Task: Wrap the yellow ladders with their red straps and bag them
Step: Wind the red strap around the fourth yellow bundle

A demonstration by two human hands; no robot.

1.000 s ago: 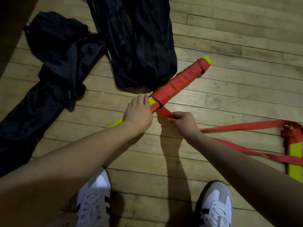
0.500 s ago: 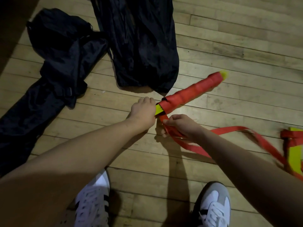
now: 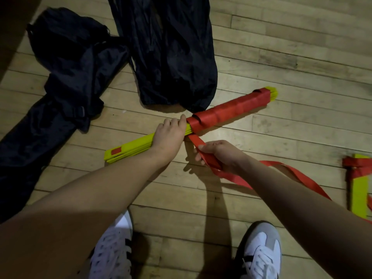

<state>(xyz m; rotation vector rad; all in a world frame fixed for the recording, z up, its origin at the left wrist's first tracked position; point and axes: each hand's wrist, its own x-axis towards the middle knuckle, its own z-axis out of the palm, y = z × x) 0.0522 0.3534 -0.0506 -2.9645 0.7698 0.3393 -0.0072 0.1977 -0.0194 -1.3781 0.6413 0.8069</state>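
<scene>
A wooden plank floor (image 3: 281, 57) fills the view. Two black carry bags lie on it: a crumpled one (image 3: 66, 77) at the left and a flatter one (image 3: 171, 53) at top centre. Just below the flatter bag lies the folded yellow ladder (image 3: 130, 147), its far half wound in red strap (image 3: 231, 110). The left hand (image 3: 169, 135) grips the bundle at mid-length, fingers curled over it beside the wrapping. The right hand (image 3: 219, 156) clenches the loose strap tail, which trails right toward a second yellow ladder (image 3: 359, 190) at the edge. Two white sneakers (image 3: 112, 252) stand at the bottom.
</scene>
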